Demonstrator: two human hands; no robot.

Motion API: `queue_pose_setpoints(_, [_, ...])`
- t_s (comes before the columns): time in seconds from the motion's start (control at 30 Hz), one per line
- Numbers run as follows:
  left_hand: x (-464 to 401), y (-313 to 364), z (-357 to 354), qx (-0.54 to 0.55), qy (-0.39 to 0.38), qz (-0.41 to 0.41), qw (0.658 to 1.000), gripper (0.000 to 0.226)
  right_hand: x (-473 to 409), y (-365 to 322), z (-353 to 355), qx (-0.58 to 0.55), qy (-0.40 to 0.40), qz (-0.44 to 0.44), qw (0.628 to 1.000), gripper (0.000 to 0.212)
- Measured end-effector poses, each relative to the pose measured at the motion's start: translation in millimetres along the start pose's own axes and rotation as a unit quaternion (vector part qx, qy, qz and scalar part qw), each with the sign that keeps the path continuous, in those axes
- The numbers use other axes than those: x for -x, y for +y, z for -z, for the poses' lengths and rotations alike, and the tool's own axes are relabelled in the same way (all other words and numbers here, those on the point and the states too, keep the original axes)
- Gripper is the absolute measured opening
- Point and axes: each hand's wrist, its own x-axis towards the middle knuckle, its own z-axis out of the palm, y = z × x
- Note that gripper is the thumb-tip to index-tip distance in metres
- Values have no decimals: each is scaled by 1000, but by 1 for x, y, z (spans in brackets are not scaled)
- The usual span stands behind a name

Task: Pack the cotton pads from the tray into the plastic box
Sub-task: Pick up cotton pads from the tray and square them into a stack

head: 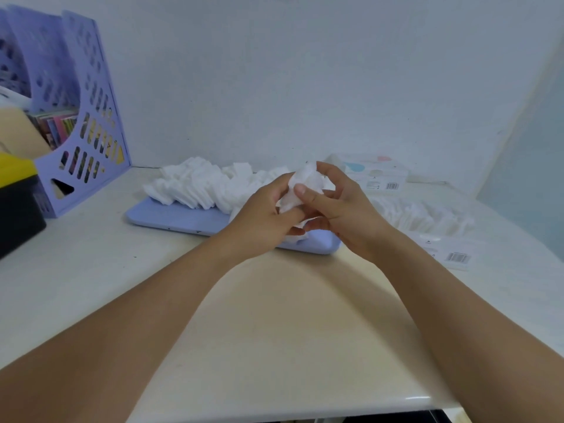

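Note:
A lilac tray (pixel 171 219) lies on the desk, heaped with white cotton pads (pixel 195 186). Above its right end both hands hold one bunch of cotton pads (pixel 306 186). My left hand (pixel 259 218) grips the bunch from the left and below. My right hand (pixel 338 206) pinches it from the right, thumb across the front. A clear plastic box (pixel 427 218) with pads standing in a row inside lies flat to the right of my right hand; its edges are hard to make out.
A lilac file rack (pixel 82 117) with books stands at the back left, a black and yellow box (pixel 16 206) in front of it. A cotton pad carton (pixel 375 174) sits against the wall. A clear lid or wrapper with a barcode (pixel 451 254) lies at the right.

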Motion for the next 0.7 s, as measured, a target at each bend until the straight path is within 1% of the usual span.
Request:
queue_pose_setpoints(0.07, [-1,1,0,-7,42,17,999,23,1,-1,1,69,7,24,997,56])
queue_pose_setpoints(0.17, [-5,1,4,18,84,50,995,13,3,-4,3,176,52,86,979,56])
queue_pose_setpoints(0.23, [-5,2,6,15,93,63,994,15,3,-3,6,250,102,148,952,53])
queue_pose_setpoints(0.27, [-5,2,6,27,92,72,993,18,2,-2,7,269,117,178,939,50])
queue_pose_setpoints(0.33, [-5,4,7,57,77,85,992,22,2,0,9,286,117,208,928,46])
queue_pose_setpoints(0.47, [-5,6,7,98,44,111,988,29,-3,6,12,308,108,198,924,45])
queue_pose_setpoints(0.57, [-4,11,5,156,38,139,977,17,-6,9,15,281,98,174,939,43])
queue_pose_setpoints(0.63, [-3,14,5,197,56,169,964,29,-7,9,15,265,96,176,943,40])
queue_pose_setpoints(0.7, [-4,12,6,197,77,181,960,37,-7,11,14,259,97,193,941,38])
